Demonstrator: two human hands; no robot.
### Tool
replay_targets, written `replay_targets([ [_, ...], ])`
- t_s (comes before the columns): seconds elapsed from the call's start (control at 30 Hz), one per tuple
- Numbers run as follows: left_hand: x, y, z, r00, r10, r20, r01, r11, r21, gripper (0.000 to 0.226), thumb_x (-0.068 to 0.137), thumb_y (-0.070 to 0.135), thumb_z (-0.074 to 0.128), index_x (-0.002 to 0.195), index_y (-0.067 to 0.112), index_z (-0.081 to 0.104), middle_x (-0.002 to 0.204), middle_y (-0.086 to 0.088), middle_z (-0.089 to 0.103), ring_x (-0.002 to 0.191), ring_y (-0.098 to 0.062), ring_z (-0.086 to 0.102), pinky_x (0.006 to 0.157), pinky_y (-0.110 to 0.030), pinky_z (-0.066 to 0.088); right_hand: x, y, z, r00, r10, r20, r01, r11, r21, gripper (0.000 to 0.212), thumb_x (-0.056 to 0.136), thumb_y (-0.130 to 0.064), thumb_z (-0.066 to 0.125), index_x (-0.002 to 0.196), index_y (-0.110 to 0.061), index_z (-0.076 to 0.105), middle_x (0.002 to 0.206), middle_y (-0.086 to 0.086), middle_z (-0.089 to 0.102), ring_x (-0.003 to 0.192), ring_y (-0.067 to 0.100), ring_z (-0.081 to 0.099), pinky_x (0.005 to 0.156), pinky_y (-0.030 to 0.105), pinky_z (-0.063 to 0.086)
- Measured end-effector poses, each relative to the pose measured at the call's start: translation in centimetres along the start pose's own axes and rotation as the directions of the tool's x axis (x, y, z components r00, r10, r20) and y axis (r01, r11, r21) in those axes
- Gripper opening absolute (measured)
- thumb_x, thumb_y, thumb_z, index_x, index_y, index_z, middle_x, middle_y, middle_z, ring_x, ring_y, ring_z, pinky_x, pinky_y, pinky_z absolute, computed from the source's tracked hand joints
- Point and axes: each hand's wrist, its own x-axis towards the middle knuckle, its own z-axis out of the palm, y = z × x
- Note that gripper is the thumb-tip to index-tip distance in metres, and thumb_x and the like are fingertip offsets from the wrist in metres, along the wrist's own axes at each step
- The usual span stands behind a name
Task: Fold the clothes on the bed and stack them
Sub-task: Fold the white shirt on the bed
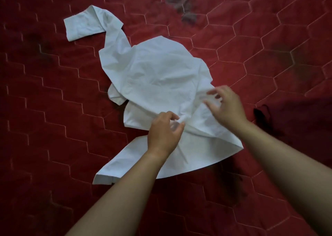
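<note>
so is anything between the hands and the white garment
Nothing visible. The left hand pinches a fold of the white garment, and the right hand, blurred with fingers spread, is directly over its crumpled edge on the red quilt.

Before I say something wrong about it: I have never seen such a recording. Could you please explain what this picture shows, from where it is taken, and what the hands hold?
There is no machine here, only a person working with two bare hands. The single picture comes from a camera worn on the person's head, looking forward and down, so both arms enter from the bottom. A crumpled white garment lies on a red quilted bedcover with hexagon stitching; one sleeve stretches to the upper left. The left hand pinches a bunch of the white cloth near its middle. The right hand is blurred by motion; its fingers are spread over the cloth's right edge and seem to hold nothing.
</note>
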Motion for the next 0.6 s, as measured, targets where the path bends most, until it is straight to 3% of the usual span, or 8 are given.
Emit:
replay_targets([
  [0.1,0.9,-1.1,0.2,0.999,-0.035,0.01,0.035,0.999,0.0,0.014,0.084,0.033,0.063,0.095,0.025,0.062,0.102,0.006,0.059,0.093,-0.012,0.056,0.073,-0.024,0.041,-3.0,0.9,2.7,0.987,0.045,0.153,-0.039,0.998,-0.045,0.044,0.074,-0.029,0.076,0.112,-0.01,0.061,0.119,0.01,0.051,0.112,0.026,0.048,0.094,0.039,0.04],
  [0.2,1.6,-2.7,-0.3,0.996,-0.076,0.046,0.075,0.997,0.006,0.015,0.085,0.038,0.062,0.095,0.028,0.063,0.09,0.013,0.063,0.073,0.001,0.059,0.065,-0.022,0.045,-4.5,2.4,4.6,0.974,0.095,0.205,-0.071,0.99,-0.125,0.058,0.072,-0.039,0.076,0.121,-0.016,0.057,0.129,0.005,0.045,0.12,0.023,0.041,0.099,0.042,0.037],
  [0.27,1.8,-3.3,-0.3,0.997,-0.068,0.044,0.067,0.998,0.016,0.015,0.086,0.04,0.061,0.095,0.029,0.063,0.08,0.018,0.06,0.066,0.008,0.056,0.058,-0.017,0.041,-4.7,3.3,5.2,0.977,0.086,0.195,-0.054,0.985,-0.165,0.049,0.073,-0.037,0.075,0.115,-0.016,0.061,0.123,0.002,0.049,0.114,0.022,0.044,0.095,0.038,0.038],
  [0.37,1.6,-3.5,0.0,0.997,-0.064,0.03,0.064,0.998,-0.004,0.011,0.086,0.038,0.06,0.094,0.03,0.061,0.077,0.021,0.057,0.066,0.007,0.056,0.058,-0.016,0.041,-4.3,3.9,4.8,0.987,0.068,0.144,-0.054,0.994,-0.096,0.02,0.078,-0.025,0.073,0.091,-0.011,0.069,0.101,0.001,0.058,0.099,0.021,0.051,0.078,0.028,0.039],
  [0.47,1.2,-2.6,0.5,0.996,-0.085,0.028,0.087,0.994,-0.067,0.006,0.087,0.037,0.059,0.088,0.031,0.059,0.079,0.017,0.061,0.068,0.007,0.057,0.057,-0.013,0.041,-3.7,4.2,2.6,0.993,0.041,0.114,-0.034,0.997,-0.062,0.011,0.081,-0.021,0.071,0.083,-0.01,0.071,0.094,0.002,0.062,0.09,0.021,0.055,0.07,0.026,0.036],
  [0.6,1.2,-0.3,1.5,0.993,-0.101,0.069,0.113,0.972,-0.205,0.007,0.085,0.036,0.063,0.089,0.033,0.06,0.084,0.017,0.063,0.074,0.01,0.057,0.058,-0.005,0.042,-2.7,5.5,-2.2,0.986,0.031,-0.166,-0.042,0.997,-0.061,0.009,0.081,-0.014,0.071,0.085,-0.006,0.072,0.094,0.008,0.065,0.087,0.027,0.059,0.076,0.028,0.04],
])
